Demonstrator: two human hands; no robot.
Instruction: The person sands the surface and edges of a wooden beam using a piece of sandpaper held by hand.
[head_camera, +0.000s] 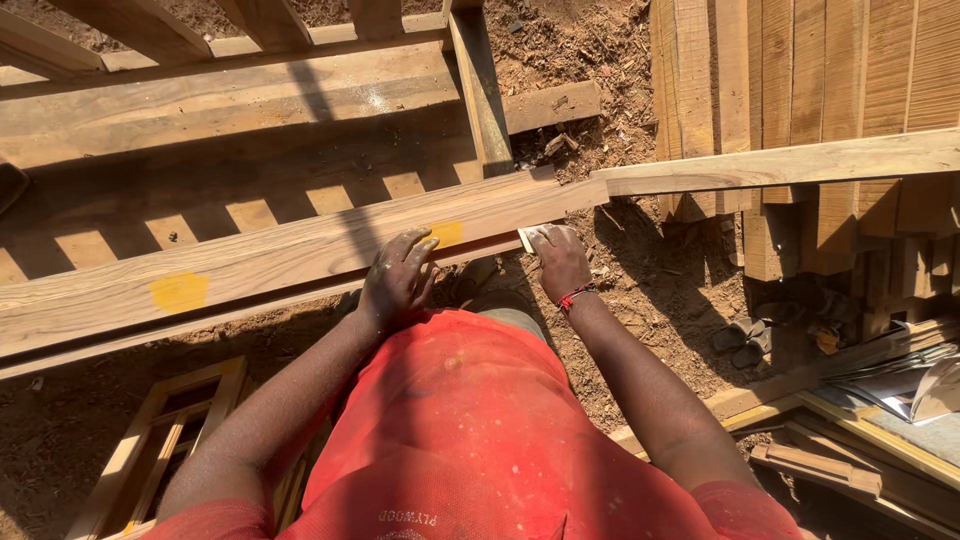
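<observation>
Pressing a small folded piece of sandpaper (533, 236) against the near edge of a long plank (300, 250), the right hand (560, 262) has its grip closed on the paper, fingers curled over it near the plank's right end. The left hand (398, 278) lies beside it, to the left, fingers spread flat on the plank's near edge, pinching nothing and seemingly steadying the wood. A red cord (574, 297) circles the right wrist.

The plank runs from the left edge of the view up to the right, where its end meets a second, paler board (780, 165) that continues to the right. Two yellow patches of filler (180, 292) mark the plank's top, one at the left and one just beyond the left hand's fingertips. Judging by this, filling looks done and smoothing is under way at the right end, with the stretch to the left apparently left to do.

What carries the plank is hidden. Beyond it lies a wooden frame (250, 100) in slatted shadow; stacked boards (820, 70) stand far right, on sawdust-covered ground (650, 300). A small window frame (160, 440) lies near left. The paper's grit and the plank's underside cannot be made out.
</observation>
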